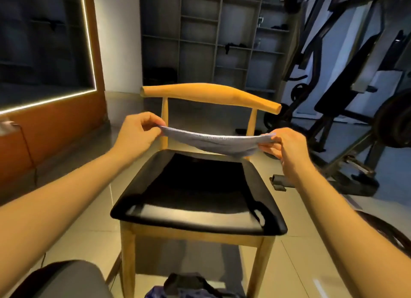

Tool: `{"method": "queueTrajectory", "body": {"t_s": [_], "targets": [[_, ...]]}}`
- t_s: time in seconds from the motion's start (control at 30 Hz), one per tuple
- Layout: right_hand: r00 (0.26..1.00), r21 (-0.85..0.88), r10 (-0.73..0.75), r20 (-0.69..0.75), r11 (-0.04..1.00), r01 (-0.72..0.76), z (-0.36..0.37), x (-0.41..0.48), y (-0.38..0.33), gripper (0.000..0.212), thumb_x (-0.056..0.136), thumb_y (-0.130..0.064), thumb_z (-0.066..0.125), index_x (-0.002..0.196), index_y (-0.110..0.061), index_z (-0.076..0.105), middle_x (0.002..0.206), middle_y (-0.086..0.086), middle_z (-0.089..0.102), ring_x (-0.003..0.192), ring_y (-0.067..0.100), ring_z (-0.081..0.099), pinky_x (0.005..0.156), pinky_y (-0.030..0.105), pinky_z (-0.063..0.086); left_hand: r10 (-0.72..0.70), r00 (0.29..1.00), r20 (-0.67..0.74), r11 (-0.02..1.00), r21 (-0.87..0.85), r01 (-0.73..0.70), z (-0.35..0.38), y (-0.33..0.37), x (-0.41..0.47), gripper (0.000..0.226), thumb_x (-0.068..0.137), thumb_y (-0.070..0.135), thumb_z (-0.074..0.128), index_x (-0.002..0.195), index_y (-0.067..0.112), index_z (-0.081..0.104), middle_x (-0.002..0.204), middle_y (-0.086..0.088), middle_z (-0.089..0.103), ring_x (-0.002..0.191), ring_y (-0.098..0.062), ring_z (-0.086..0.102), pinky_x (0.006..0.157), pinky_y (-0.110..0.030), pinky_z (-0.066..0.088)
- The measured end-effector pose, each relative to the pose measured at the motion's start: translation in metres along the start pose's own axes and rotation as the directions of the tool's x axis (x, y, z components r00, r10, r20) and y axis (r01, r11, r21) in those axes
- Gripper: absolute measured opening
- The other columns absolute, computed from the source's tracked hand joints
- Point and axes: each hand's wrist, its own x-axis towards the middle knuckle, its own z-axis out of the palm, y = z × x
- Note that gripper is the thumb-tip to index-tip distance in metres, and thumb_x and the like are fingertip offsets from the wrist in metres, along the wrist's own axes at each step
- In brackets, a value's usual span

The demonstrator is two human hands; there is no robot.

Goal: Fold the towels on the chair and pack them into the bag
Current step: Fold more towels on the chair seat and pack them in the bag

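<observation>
A light blue towel [219,143] hangs stretched in the air above the back of the chair seat. My left hand [138,131] pinches its left end and my right hand [287,145] pinches its right end, so the cloth sags a little in the middle. Below it stands a wooden chair with a black seat [198,193] that carries no other cloth. At the bottom edge, in front of the chair, lies a dark bag [191,285] with bluish fabric showing at its mouth.
The chair's wooden backrest [211,94] curves just behind the towel. Gym machines [347,93] crowd the right side, with a weight plate [387,230] near my right forearm. Dark shelving [213,35] fills the far wall. My knee [66,280] shows at lower left on the tiled floor.
</observation>
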Motion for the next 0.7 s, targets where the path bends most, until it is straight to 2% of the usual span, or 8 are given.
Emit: {"method": "queueTrajectory", "body": {"t_s": [0.07, 0.1, 0.17, 0.23, 0.37, 0.53, 0.6, 0.7], "targets": [[0.989, -0.073, 0.144, 0.013, 0.987, -0.143, -0.009, -0.018, 0.032, 0.022, 0.090, 0.011, 0.052, 0.075, 0.001, 0.063, 0.087, 0.022, 0.069, 0.078, 0.034, 0.071, 0.063, 0.036, 0.064, -0.059, 0.986, 0.158, 0.998, 0.023, 0.056, 0.004, -0.018, -0.039, 0.016, 0.094, -0.002, 0.065, 0.092, 0.011, 0.075, 0.084, -0.003, 0.075, 0.071, -0.013, 0.072, 0.068, -0.036, 0.060], [0.981, -0.142, 0.191, 0.035, 0.973, -0.184, -0.017, -0.028, 0.045, 0.022, 0.091, 0.012, 0.051, 0.076, 0.002, 0.062, 0.086, 0.023, 0.068, 0.074, 0.034, 0.070, 0.061, 0.037, 0.064, -0.077, 0.969, 0.234, 0.996, 0.052, 0.066, 0.004, -0.024, -0.056, 0.019, 0.093, -0.003, 0.065, 0.089, 0.013, 0.075, 0.080, -0.001, 0.075, 0.066, -0.014, 0.072, 0.064, -0.037, 0.060], [0.967, -0.323, 0.231, 0.105, 0.928, -0.186, -0.034, -0.045, 0.067, 0.016, 0.095, 0.006, 0.051, 0.084, 0.005, 0.063, 0.085, 0.023, 0.069, 0.066, 0.032, 0.071, 0.059, 0.038, 0.063, -0.096, 0.926, 0.365, 0.989, 0.137, 0.048, 0.002, -0.034, -0.081, 0.025, 0.093, 0.000, 0.065, 0.085, 0.021, 0.075, 0.074, 0.011, 0.073, 0.064, -0.010, 0.071, 0.060, -0.021, 0.054], [0.951, -0.451, 0.246, 0.186, 0.882, -0.140, -0.052, -0.062, 0.082, 0.013, 0.096, 0.002, 0.050, 0.092, 0.006, 0.062, 0.083, 0.025, 0.068, 0.067, 0.033, 0.071, 0.058, 0.036, 0.059, -0.124, 0.882, 0.455, 0.978, 0.208, 0.031, 0.000, -0.037, -0.096, 0.024, 0.095, 0.003, 0.066, 0.085, 0.024, 0.074, 0.072, 0.015, 0.071, 0.065, -0.008, 0.070, 0.060, -0.015, 0.053], [0.902, -0.590, 0.275, 0.331, 0.807, -0.030, -0.082, -0.077, 0.090, 0.011, 0.098, -0.003, 0.054, 0.094, 0.000, 0.065, 0.088, 0.025, 0.072, 0.071, 0.035, 0.073, 0.061, 0.036, 0.059, -0.173, 0.829, 0.532, 0.966, 0.255, 0.038, -0.003, -0.038, -0.109, 0.017, 0.097, 0.010, 0.066, 0.091, 0.024, 0.073, 0.074, 0.015, 0.070, 0.061, -0.017, 0.070, 0.059, -0.018, 0.055], [0.850, -0.563, 0.275, 0.450, 0.826, 0.030, -0.102, -0.086, 0.088, 0.017, 0.094, -0.001, 0.062, 0.101, -0.008, 0.075, 0.099, 0.015, 0.072, 0.072, 0.026, 0.070, 0.061, 0.030, 0.056, -0.213, 0.741, 0.637, 0.965, 0.258, 0.056, -0.009, -0.040, -0.115, 0.014, 0.098, 0.011, 0.066, 0.093, 0.021, 0.074, 0.085, 0.005, 0.075, 0.059, -0.023, 0.071, 0.061, -0.026, 0.060], [0.821, -0.589, 0.312, 0.478, 0.807, 0.036, -0.106, -0.088, 0.084, 0.021, 0.096, 0.000, 0.059, 0.099, -0.009, 0.078, 0.096, 0.013, 0.074, 0.074, 0.025, 0.070, 0.064, 0.030, 0.056, -0.220, 0.706, 0.674, 0.967, 0.245, 0.068, -0.012, -0.040, -0.116, 0.012, 0.098, 0.011, 0.066, 0.094, 0.019, 0.074, 0.083, 0.003, 0.076, 0.059, -0.023, 0.070, 0.062, -0.027, 0.061], [0.804, -0.649, 0.352, 0.479, 0.759, 0.055, -0.107, -0.089, 0.083, 0.019, 0.096, 0.002, 0.059, 0.093, -0.004, 0.077, 0.086, 0.011, 0.075, 0.075, 0.022, 0.071, 0.065, 0.030, 0.057, -0.207, 0.707, 0.676, 0.972, 0.222, 0.072, -0.011, -0.040, -0.114, 0.011, 0.097, 0.011, 0.066, 0.095, 0.017, 0.075, 0.078, 0.000, 0.075, 0.062, -0.023, 0.071, 0.065, -0.028, 0.062]]}}
